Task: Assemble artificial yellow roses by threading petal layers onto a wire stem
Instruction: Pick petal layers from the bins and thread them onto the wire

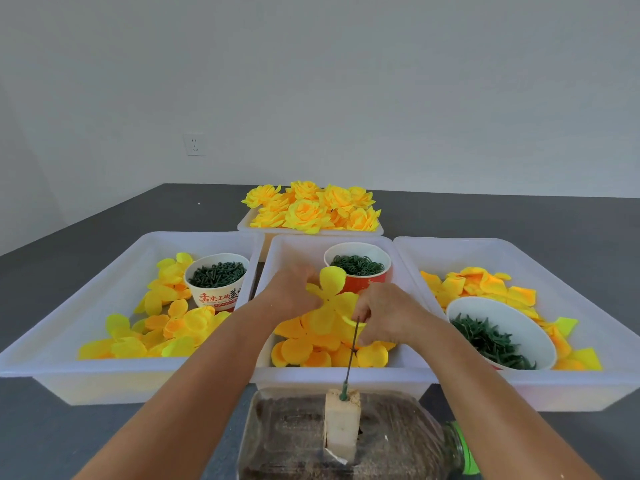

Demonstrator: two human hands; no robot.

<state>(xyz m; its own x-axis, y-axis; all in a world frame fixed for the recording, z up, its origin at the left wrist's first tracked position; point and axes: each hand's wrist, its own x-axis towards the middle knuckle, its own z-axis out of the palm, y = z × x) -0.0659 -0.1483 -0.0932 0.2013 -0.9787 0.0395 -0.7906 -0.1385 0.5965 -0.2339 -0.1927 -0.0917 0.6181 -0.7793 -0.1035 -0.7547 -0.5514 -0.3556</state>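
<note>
Here both hands meet over the middle tray (pixel 266 271). The left hand (pixel 294 289) pinches a soft, lobed yellow petal layer (pixel 332 299) at its far edge, while the right hand (pixel 388 315) curls its fingers round the near edge, right at the tip of a thin dark wire stem (pixel 352 355). The stem rises, slightly tilted, from a pale block (pixel 341 424) standing on a clear plastic bottle (pixel 398 441) lying on its side. Loose orange-yellow petals (pixel 311 351) lie beneath the hands in the white plastic tray, with a red paper cup (pixel 372 282) of green rings behind. Trays to either side hold more flat petals and bowls of green pieces. Finished roses (pixel 311 207), ruffled and layered, are piled in the far tray.
</note>
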